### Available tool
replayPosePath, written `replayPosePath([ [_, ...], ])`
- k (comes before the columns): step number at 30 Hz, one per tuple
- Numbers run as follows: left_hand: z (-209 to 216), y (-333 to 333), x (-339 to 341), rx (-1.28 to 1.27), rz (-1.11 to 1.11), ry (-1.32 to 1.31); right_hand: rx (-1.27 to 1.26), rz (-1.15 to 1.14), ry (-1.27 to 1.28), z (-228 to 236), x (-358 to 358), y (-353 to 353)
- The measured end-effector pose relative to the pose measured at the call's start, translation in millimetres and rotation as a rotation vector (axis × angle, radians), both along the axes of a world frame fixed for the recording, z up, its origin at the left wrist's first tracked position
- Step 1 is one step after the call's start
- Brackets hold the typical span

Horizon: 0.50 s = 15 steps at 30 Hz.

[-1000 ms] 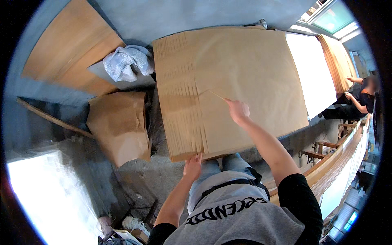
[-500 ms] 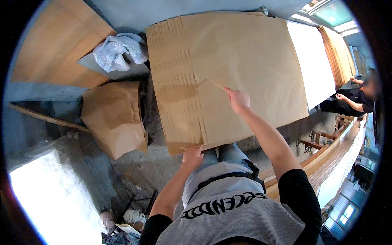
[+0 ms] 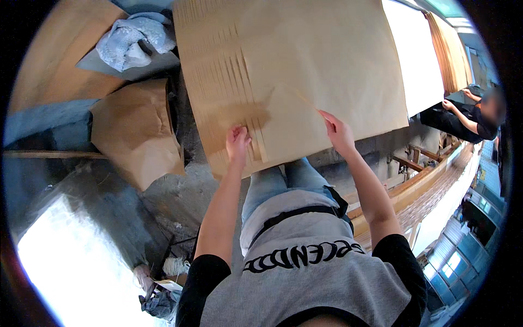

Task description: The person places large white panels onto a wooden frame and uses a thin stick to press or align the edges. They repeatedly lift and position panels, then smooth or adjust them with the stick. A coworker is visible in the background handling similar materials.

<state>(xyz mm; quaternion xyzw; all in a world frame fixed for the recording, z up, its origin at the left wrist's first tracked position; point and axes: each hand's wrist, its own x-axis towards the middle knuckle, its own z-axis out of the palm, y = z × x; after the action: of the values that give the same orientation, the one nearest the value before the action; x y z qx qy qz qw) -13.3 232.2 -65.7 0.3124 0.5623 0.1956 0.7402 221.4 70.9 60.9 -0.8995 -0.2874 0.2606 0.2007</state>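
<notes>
A large stack of brown paper (image 3: 321, 71) lies before me, its sheets fanned in narrow steps along the left side. My right hand (image 3: 340, 133) is closed on a thin wooden stick (image 3: 306, 100), which points away and to the left over the top sheet. Over the fanned edges near the front left corner is my left hand (image 3: 238, 144). Its fingers are curled together, and what they pinch, if anything, is hidden.
A crumpled brown paper sheet (image 3: 136, 133) and a whitish cloth (image 3: 133, 41) lie to the left. Beyond the stack's right side is a white sheet surface (image 3: 417, 60). A co-worker (image 3: 482, 117) is at the far right, near long wooden beams (image 3: 406, 201).
My left hand has moved up from the stack's front edge onto the fanned sheets. The right hand has shifted right and nearer to me with the stick. The view has tilted down.
</notes>
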Motion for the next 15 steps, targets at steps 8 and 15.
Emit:
replayPosePath([
  [8, 43, -15, -8, -0.250, -0.267, -0.298, -0.125, -0.172, -0.016, 15, 29, -101],
  [15, 59, -112, 15, -0.426, -0.299, -0.572, -0.138, -0.301, -0.119, 14, 100, -193],
])
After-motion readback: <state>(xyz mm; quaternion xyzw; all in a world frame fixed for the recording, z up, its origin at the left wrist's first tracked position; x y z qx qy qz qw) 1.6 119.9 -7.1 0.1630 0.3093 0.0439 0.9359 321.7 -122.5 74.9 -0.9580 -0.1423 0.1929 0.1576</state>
